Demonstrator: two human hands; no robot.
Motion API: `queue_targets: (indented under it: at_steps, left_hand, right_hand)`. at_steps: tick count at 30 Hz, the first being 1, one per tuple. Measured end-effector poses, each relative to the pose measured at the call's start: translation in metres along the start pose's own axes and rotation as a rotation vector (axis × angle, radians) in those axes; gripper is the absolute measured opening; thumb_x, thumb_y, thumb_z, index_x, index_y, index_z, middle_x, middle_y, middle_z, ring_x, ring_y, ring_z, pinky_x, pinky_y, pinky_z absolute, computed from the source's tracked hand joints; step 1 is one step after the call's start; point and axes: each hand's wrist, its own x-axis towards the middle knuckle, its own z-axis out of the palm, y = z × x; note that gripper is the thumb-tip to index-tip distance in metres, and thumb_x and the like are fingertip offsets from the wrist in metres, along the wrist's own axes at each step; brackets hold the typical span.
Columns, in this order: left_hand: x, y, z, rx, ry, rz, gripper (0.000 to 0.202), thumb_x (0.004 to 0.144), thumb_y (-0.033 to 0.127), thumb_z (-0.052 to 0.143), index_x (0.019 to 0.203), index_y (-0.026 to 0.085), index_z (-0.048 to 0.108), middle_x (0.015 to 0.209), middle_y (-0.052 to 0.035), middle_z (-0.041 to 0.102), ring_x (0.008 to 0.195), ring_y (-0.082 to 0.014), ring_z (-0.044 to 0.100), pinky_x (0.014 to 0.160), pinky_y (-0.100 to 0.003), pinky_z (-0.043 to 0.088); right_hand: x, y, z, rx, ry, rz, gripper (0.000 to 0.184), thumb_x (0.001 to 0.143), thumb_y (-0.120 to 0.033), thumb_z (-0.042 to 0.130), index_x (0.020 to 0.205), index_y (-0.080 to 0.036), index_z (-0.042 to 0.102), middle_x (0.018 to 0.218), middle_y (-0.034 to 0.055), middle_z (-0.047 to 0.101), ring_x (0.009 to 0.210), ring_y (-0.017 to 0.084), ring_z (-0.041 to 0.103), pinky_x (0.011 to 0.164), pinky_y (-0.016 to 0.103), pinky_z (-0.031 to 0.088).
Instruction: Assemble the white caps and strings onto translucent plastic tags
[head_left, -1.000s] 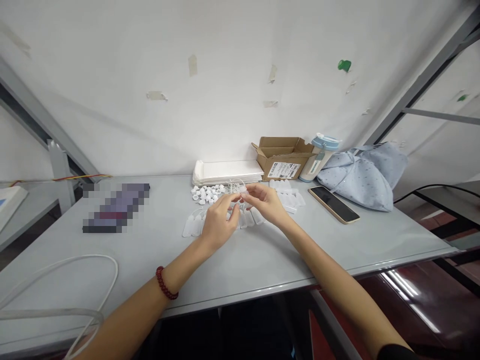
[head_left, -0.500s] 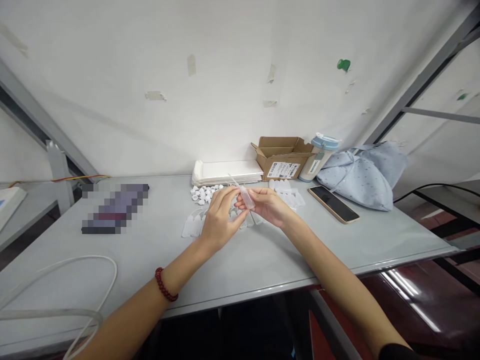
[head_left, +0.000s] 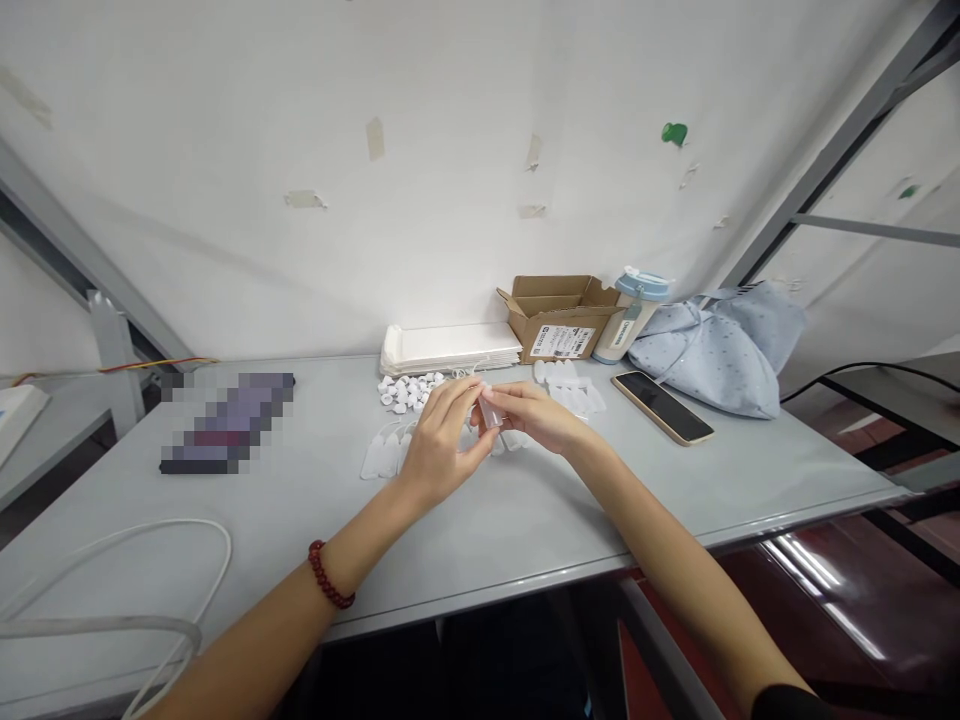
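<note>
A small translucent plastic bottle (head_left: pixel 491 412) is held between my two hands above the table. My left hand (head_left: pixel 439 440) is closed, with its fingertips at the bottle's upper end and its thumb near the lower end. From the other side, my right hand (head_left: pixel 536 412) pinches the bottle, its other fingers partly hidden. A thin white strand (head_left: pixel 484 362) rises behind the fingertips. Under and beside my hands lie several flat-looking translucent pieces (head_left: pixel 381 455) with thin curved strands. Just behind my left hand is a heap of small white caps (head_left: pixel 405 390).
At the back stand a stack of white trays (head_left: pixel 450 345), an open cardboard box (head_left: pixel 562 340) and a blue-lidded cup (head_left: pixel 630 320). More translucent pieces (head_left: pixel 574 385), a phone (head_left: pixel 664 407) and a blue cloth bag (head_left: pixel 720 350) lie right. A pale cable (head_left: pixel 217 530) loops at the left.
The bottle has turned more upright and dropped slightly between my fingers. My left fingertips have closed over its upper end, and my right fingers have shifted on it.
</note>
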Motion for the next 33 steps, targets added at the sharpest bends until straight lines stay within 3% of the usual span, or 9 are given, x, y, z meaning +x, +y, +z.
queue_targets:
  at_steps: [8,11,15,24,29,33]
  left_hand:
    - [0.001,0.005,-0.002,-0.018,-0.097,-0.007,0.040,0.081,0.022,0.062,0.118,0.017,0.051,0.119,-0.0115,0.057,0.116,-0.0256,0.048,0.100,-0.047,0.041]
    - [-0.001,0.012,-0.001,-0.060,-0.144,-0.037,0.040,0.080,0.022,0.064,0.117,0.017,0.052,0.118,-0.0109,0.057,0.114,-0.0251,0.048,0.099,-0.045,0.041]
    - [0.001,0.019,0.005,-0.108,-0.199,-0.083,0.036,0.078,0.022,0.065,0.112,0.017,0.054,0.113,-0.0100,0.059,0.111,-0.0245,0.050,0.096,-0.043,0.044]
    - [0.034,0.017,0.043,-0.078,-0.445,-0.190,0.035,0.075,0.021,0.062,0.108,0.015,0.054,0.111,-0.0102,0.060,0.108,-0.0278,0.049,0.091,-0.045,0.043]
    - [0.034,0.015,0.058,-0.075,-0.581,-0.284,0.038,0.076,0.022,0.059,0.112,0.017,0.051,0.112,-0.0101,0.059,0.110,-0.0283,0.049,0.091,-0.045,0.043]
    - [0.031,0.010,0.057,-0.071,-0.595,-0.286,0.041,0.077,0.027,0.060,0.115,0.017,0.051,0.118,-0.0115,0.057,0.114,-0.0294,0.047,0.094,-0.046,0.041]
  right_hand:
    - [-0.005,-0.005,-0.015,-0.205,-0.124,0.135,0.033,0.084,-0.045,0.055,0.084,-0.013,0.063,0.065,0.0007,0.058,0.049,0.007,0.049,0.040,0.018,0.033]
    - [-0.009,-0.011,-0.024,-0.308,-0.163,0.227,0.034,0.081,-0.045,0.059,0.083,-0.011,0.064,0.058,-0.0007,0.057,0.045,0.007,0.049,0.040,0.018,0.034]
    - [-0.017,-0.020,-0.038,-0.425,-0.206,0.299,0.040,0.077,-0.048,0.060,0.067,-0.010,0.064,0.064,0.0049,0.065,0.043,0.006,0.050,0.039,0.019,0.035]
    - [-0.025,-0.016,-0.070,-0.578,0.068,0.338,0.031,0.074,-0.040,0.063,0.063,-0.011,0.064,0.064,0.0065,0.068,0.043,0.007,0.051,0.036,0.019,0.033]
    - [-0.019,-0.004,-0.075,-0.609,0.087,0.449,0.023,0.071,-0.032,0.065,0.062,-0.011,0.063,0.060,0.0054,0.067,0.042,0.007,0.051,0.035,0.018,0.033]
    - [-0.016,-0.001,-0.075,-0.663,0.118,0.507,0.023,0.072,-0.028,0.063,0.057,-0.011,0.060,0.057,0.0060,0.066,0.041,0.008,0.052,0.034,0.018,0.033]
